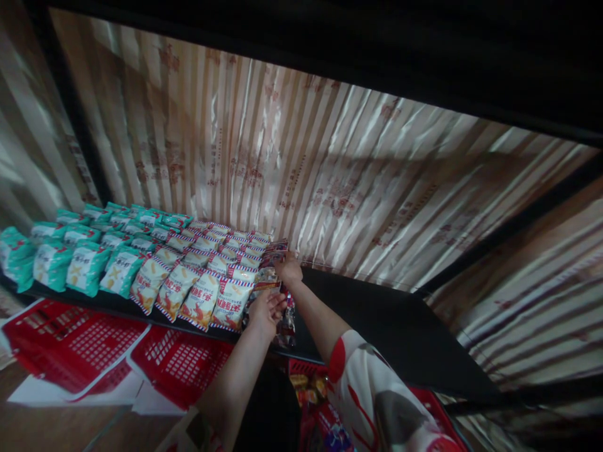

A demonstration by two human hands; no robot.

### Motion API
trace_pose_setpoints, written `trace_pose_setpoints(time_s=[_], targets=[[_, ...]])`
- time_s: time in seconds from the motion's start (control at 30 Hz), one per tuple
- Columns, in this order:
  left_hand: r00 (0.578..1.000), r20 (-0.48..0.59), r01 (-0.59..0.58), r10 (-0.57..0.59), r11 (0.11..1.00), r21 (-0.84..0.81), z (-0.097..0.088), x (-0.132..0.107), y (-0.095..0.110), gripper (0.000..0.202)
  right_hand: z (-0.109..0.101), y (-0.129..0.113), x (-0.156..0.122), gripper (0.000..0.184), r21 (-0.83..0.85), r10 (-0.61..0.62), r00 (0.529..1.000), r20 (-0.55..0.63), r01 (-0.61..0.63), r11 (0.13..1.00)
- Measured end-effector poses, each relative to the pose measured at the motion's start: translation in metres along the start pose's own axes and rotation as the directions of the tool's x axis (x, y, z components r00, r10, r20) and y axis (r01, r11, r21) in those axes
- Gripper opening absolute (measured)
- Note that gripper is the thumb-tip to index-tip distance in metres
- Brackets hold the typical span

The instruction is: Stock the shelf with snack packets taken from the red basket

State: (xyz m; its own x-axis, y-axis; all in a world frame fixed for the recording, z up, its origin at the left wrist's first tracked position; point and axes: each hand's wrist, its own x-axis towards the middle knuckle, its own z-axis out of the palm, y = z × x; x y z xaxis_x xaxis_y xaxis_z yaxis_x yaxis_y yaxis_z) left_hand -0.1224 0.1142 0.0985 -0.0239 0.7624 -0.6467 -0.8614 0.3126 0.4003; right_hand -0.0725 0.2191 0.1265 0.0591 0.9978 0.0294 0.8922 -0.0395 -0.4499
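Your left hand (266, 310) has its fingers half-spread and loosely curled over glossy dark-red packets (274, 252) on the flat black shelf (372, 323); your right hand's (289, 270) fingers touch the rear ones, though you cannot tell whether they grip. Beside them stand puffy pillow-shaped white snack bags (200, 300), stripe-edged, with red Chinese characters too blurred to read, then crinkled teal bags (87, 267) with white label panels.

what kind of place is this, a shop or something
Likely a small shop or storeroom, though the pictures can't settle which. Teal snack bags and white snack bags stand in neat rows on a black shelf, with red baskets below.
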Motion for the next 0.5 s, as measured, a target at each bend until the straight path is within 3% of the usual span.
trace_pose_setpoints(time_s=[0.5], targets=[[0.997, -0.05, -0.056, 0.057, 0.998, 0.028, 0.003, -0.008, 0.0, 0.022, 0.014, 0.022, 0.009, 0.039, 0.176, -0.049, 0.995, -0.091, 0.064, 0.982]])
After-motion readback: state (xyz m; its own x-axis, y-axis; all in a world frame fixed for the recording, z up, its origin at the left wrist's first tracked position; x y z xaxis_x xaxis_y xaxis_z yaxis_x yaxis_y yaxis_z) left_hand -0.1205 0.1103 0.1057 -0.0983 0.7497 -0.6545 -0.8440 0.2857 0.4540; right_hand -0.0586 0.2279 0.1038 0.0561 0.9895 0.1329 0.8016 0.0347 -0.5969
